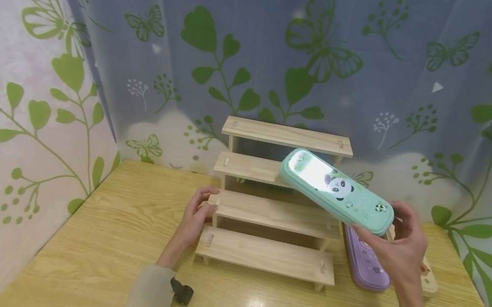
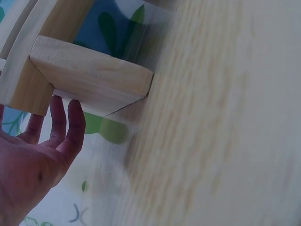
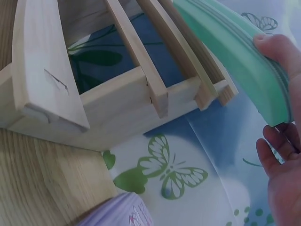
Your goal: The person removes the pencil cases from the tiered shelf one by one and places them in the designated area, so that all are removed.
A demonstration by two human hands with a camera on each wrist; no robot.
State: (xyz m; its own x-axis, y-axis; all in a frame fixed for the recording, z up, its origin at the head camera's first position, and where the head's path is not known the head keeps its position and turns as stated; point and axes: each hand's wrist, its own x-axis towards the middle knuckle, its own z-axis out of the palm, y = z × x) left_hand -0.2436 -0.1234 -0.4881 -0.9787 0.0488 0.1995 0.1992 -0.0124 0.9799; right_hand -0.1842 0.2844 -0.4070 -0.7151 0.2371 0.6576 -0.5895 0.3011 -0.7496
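Note:
A mint-green pencil case (image 1: 338,190) with a panda on its lid is held at its right end by my right hand (image 1: 402,247). It slants in the air, its far end overlapping the upper tiers of a wooden stepped stand (image 1: 265,256) in the head view. My left hand (image 1: 194,216) grips the left end of the stand's second tier from the front. In the left wrist view, its fingers (image 2: 75,125) reach up against the end of the board and the side support. The right wrist view shows the thumb on the green case's (image 3: 254,70) zipped side.
On the table (image 1: 127,221), right of the stand, lies a purple pencil case (image 1: 363,262), with a cream-coloured case (image 1: 430,278) beside it, partly behind the right hand. A curtain (image 1: 257,62) printed with leaves and butterflies hangs behind the stand and along both sides.

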